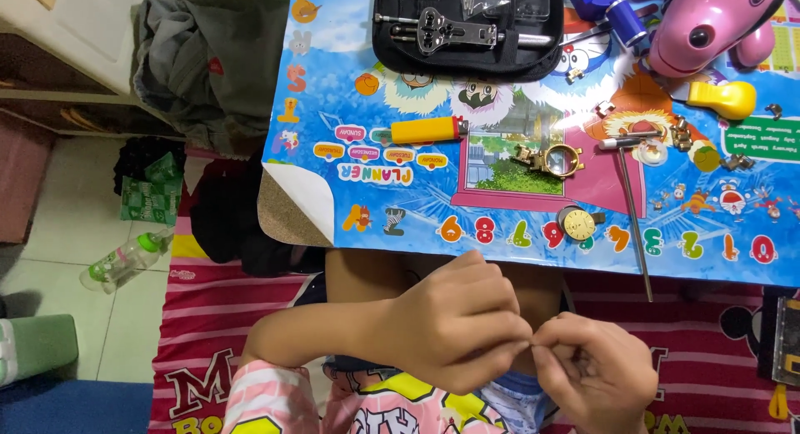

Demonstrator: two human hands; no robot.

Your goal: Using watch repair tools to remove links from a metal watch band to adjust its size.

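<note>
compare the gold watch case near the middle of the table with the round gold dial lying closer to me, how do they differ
The gold watch case is an open ring with lugs and a bit of band attached; the gold dial is a plain solid disc. The case lies on the pink panel of the mat, farther from the hands; the dial lies at the mat's near edge among the printed numerals. The case looks larger. Both are gold, round and lie flat, untouched by either hand.

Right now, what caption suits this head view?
Left hand and right hand pinch something tiny together below a colourful mat strewn with watch parts.
</note>
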